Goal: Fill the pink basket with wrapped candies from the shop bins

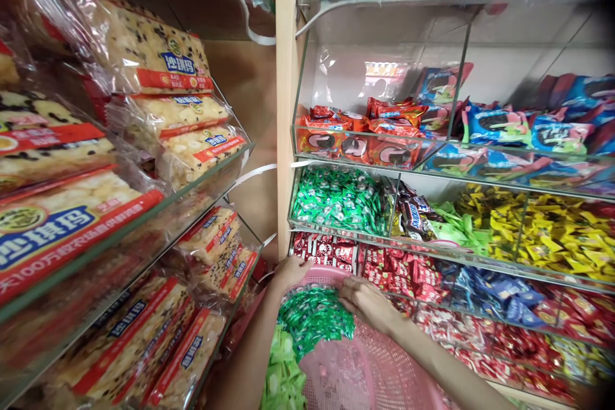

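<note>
A pink mesh basket point(398, 359) is held tilted at the bottom centre, both hands on its far rim. My left hand point(290, 272) grips the rim at its left, and my right hand point(368, 300) is closed over the rim at the right, fingers reaching inside. Green-wrapped candies point(319, 317) lie in the far part of the basket, with light green packets point(281, 371) at its left. Just beyond the rim are red-and-white packets point(321, 250) in a shelf compartment. Above them, a clear bin holds a heap of green candies point(336, 198).
Glass shelves with large wrapped pastries point(144, 57) slope close on the left. A wooden post point(285, 96) stands between the shelf units. To the right are bins of yellow packets point(552, 230), blue packets point(504, 291) and snack bags point(494, 125), behind glass edges.
</note>
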Demonstrator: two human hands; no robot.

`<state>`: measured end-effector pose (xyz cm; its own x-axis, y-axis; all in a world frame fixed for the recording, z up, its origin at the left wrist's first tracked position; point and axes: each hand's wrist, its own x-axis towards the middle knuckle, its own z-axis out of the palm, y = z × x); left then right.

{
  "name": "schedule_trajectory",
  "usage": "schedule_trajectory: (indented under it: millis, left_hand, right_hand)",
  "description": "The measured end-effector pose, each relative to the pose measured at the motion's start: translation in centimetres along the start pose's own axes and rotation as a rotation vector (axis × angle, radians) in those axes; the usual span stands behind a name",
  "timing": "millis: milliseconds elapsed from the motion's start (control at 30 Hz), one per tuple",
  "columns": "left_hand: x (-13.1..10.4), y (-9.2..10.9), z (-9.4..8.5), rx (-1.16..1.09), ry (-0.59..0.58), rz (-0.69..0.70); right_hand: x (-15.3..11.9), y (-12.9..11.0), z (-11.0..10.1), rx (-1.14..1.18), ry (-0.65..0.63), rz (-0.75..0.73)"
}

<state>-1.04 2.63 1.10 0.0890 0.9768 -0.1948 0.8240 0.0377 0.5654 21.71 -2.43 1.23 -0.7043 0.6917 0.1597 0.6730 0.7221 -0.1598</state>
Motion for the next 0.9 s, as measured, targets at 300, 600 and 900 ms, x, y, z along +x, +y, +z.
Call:
schedule_trajectory:
  millis: [300, 600, 900]
  left_hand:
    - [0.2, -0.3, 0.3, -0.06, 0.005, -0.012]
    - [0.4, -0.5, 0.4, -0.063, 0.0, -0.005]
    - [0.4, -0.4, 0.4, -0.051, -0.004, -0.011]
  right_hand:
    - [0.1, -1.0, 1.1, -0.202, 0.042, -0.071]
    - [1.1, -1.4, 2.1, -0.214, -0.004, -0.114]
    - [0.8, -0.9, 0.6, 0.003, -0.105, 0.031]
